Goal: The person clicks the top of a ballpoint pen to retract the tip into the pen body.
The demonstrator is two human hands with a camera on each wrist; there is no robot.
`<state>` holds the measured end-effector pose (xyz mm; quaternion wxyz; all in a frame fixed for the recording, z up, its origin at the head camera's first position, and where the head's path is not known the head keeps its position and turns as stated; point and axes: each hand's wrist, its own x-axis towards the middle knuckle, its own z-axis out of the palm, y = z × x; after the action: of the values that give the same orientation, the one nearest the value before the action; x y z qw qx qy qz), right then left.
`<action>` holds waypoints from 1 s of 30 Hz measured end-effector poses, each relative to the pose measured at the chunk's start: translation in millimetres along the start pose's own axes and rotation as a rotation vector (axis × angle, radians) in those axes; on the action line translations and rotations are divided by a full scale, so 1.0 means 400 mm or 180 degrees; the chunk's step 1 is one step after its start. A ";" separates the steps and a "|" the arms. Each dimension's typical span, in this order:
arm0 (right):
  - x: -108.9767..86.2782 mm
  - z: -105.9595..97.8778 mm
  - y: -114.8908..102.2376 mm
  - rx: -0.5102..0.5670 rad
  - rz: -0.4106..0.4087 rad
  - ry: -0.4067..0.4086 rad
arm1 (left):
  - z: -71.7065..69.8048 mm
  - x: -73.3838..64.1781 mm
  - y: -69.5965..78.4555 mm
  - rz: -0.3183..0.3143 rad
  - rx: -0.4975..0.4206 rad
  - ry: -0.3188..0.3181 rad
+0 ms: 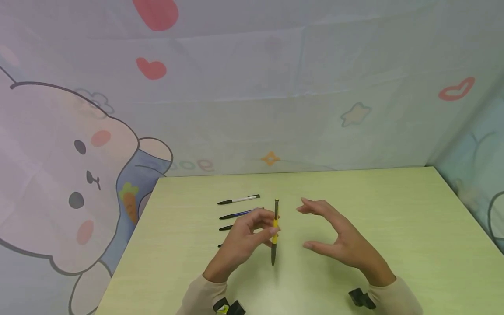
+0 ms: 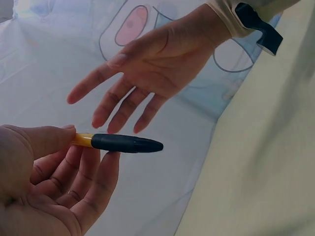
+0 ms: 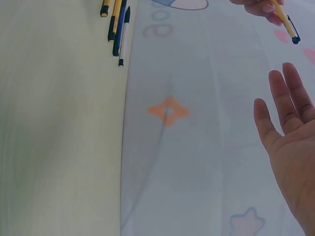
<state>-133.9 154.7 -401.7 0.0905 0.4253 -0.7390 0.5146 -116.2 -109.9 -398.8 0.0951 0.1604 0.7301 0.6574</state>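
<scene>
A yellow pen with black ends is pinched between the thumb and fingers of my left hand, lifted above the table. In the left wrist view its dark tapered end points toward the other hand. Across from it, my right hand is held in the air, thumb and fingers spread apart, touching nothing. On the table lie a white pen with a black end and a blue pen. Two more pens are partly covered by the left hand in the head view; in the right wrist view they look yellow.
The pale yellow-green table ends at a hanging cloth printed with hearts, stars and a cartoon animal. Another cloth side stands at the right, with a grey cable-like curve near its edge.
</scene>
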 end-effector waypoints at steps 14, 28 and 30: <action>-0.045 -0.018 0.057 -0.0091 0.0139 0.0014 | -0.038 -0.009 -0.058 -0.0029 0.0364 -0.0056; -0.052 -0.036 0.063 -0.0130 0.0137 0.0040 | -0.064 -0.025 -0.102 -0.0149 0.0996 -0.0136; -0.053 -0.037 0.062 -0.0113 0.0122 0.0051 | -0.069 -0.028 -0.107 -0.0159 0.1043 -0.0155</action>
<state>-143.0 181.1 -424.0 0.0940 0.4053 -0.7553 0.5064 -120.1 -143.2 -438.9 0.1017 0.1715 0.8288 0.5228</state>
